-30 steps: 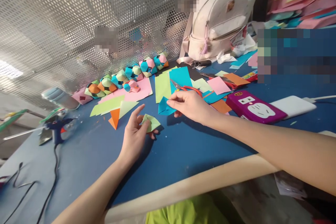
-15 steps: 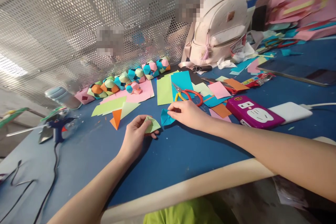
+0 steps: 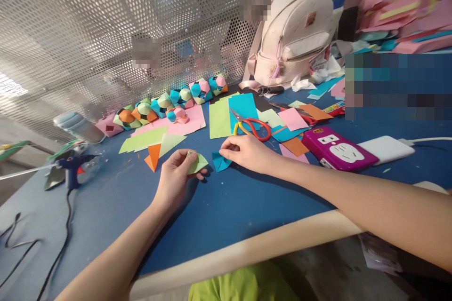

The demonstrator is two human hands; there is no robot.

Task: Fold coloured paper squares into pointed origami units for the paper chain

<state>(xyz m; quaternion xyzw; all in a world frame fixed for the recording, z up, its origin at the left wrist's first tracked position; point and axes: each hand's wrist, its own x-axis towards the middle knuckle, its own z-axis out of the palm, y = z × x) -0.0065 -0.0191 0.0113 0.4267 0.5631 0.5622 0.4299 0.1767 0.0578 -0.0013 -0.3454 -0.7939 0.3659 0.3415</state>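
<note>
Pinched between thumb and fingers of my left hand (image 3: 177,169) is a light green folded paper piece (image 3: 198,163). My right hand (image 3: 243,151) grips the edge of a blue folded paper piece (image 3: 220,162) just to its right, with a small gap between the two pieces. Both are held low over the blue table (image 3: 212,216). Behind my right hand lie scissors (image 3: 259,128) with red and yellow handles. An orange folded paper (image 3: 153,156) rests to the left of my left hand, against a pale green sheet (image 3: 172,145).
Several folded paper balls (image 3: 164,103) line the perforated metal screen (image 3: 106,33). A glue gun (image 3: 73,169) with its cord stands at left, near a tumbler (image 3: 78,127). To the right are a purple power strip (image 3: 339,149), a white charger (image 3: 386,149) and a pale backpack (image 3: 294,33).
The view has shifted slightly, so things sit a little further left. Both hands keep hold of their paper pieces; the blue piece looks turned a little.
</note>
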